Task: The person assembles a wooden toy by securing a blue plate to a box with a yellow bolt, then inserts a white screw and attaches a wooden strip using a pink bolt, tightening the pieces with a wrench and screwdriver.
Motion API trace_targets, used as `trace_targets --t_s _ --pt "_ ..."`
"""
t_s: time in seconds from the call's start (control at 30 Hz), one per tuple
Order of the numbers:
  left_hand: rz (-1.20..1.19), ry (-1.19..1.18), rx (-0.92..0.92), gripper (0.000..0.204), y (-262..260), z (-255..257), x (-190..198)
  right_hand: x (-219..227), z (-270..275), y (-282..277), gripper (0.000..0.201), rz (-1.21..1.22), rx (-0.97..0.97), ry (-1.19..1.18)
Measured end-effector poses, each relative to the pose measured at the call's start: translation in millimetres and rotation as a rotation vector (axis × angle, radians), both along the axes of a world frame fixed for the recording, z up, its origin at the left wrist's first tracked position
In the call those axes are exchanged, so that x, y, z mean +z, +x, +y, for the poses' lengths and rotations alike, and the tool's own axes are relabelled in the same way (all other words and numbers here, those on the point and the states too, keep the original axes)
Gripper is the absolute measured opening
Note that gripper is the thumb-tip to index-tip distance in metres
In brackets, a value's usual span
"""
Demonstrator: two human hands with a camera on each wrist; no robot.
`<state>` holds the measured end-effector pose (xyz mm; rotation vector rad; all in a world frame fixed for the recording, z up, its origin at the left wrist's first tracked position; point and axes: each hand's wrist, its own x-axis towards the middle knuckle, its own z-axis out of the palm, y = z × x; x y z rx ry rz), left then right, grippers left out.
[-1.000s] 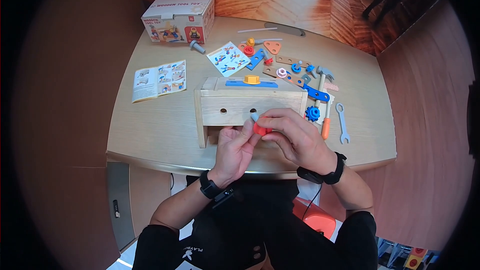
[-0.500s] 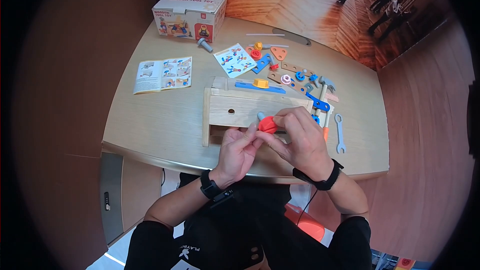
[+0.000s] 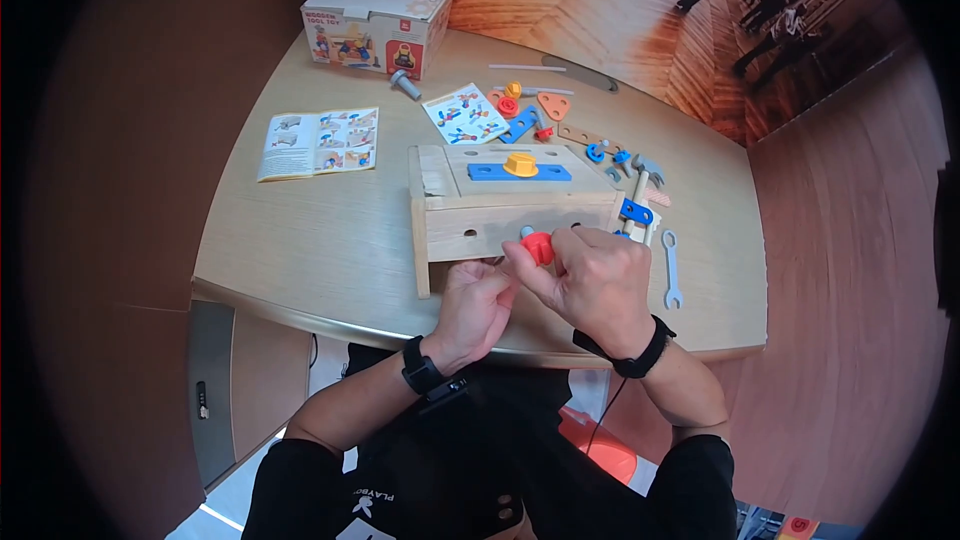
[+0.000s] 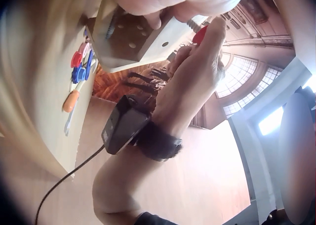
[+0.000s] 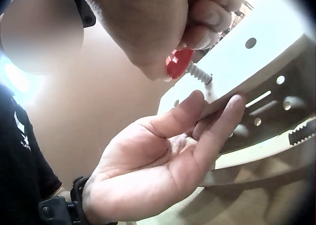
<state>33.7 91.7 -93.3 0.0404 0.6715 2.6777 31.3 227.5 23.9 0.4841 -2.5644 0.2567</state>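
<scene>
My right hand [image 3: 607, 275] grips a red round piece [image 3: 538, 248] between thumb and fingers. A grey threaded screw shank [image 5: 200, 73] sticks out of that piece, its tip right at a hole in the front panel of the wooden toy workbench [image 3: 455, 225]. Below it, my left hand [image 3: 475, 312] holds the panel's lower edge, thumb in front and fingertips reaching underneath [image 5: 234, 106]. On top of the workbench lies a blue strip [image 3: 487, 172] with a yellow bolt head [image 3: 520, 165] on its middle.
A toy carton [image 3: 375, 25], a grey bolt [image 3: 405, 85] and an open leaflet [image 3: 318, 144] are at the back left. Behind the workbench lie a picture sheet [image 3: 466, 117] and several coloured parts. A hammer [image 3: 648, 172] and a grey wrench [image 3: 672, 270] lie to the right.
The red piece and its screw have been turned toward the front panel, the tip now at a hole. My left hand has left the red piece for the panel's lower edge; the workbench looks tilted back less.
</scene>
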Motion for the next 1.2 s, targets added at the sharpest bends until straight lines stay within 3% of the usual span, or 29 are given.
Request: trace_targets --t_s 0.13,0.37,0.47,0.53,0.6,0.8,0.9,1.2 --pt "-0.006 -0.006 -0.014 0.03 0 0 4 -5 1 5 0.05 -0.054 -0.091 0.004" --pt "-0.063 -0.058 -0.067 0.033 7 -2 1 -21 10 20 0.052 -0.302 -0.094 -0.251" --pt "0.041 0.121 -0.186 0.034 11 -4 13 -30 14 27 0.05 -0.412 -0.09 -0.351" --pt "-0.203 0.093 -0.2 0.038 16 1 29 -34 18 32 0.051 -0.478 -0.093 -0.394" --pt "-0.158 0.02 -0.244 0.038 17 0 22 -35 21 35 0.057 -0.691 -0.089 -0.452" --pt "-0.142 -0.132 -0.258 0.029 17 -1 -7 -52 31 39 0.064 -0.972 -0.106 -0.512" --pt "-0.141 -0.169 -0.23 0.026 16 -2 -11 -63 36 37 0.065 -1.005 -0.049 -0.636" --pt "-0.204 -0.049 -0.333 0.026 11 -12 -10 -62 44 41 0.058 -0.899 -0.072 -0.603"
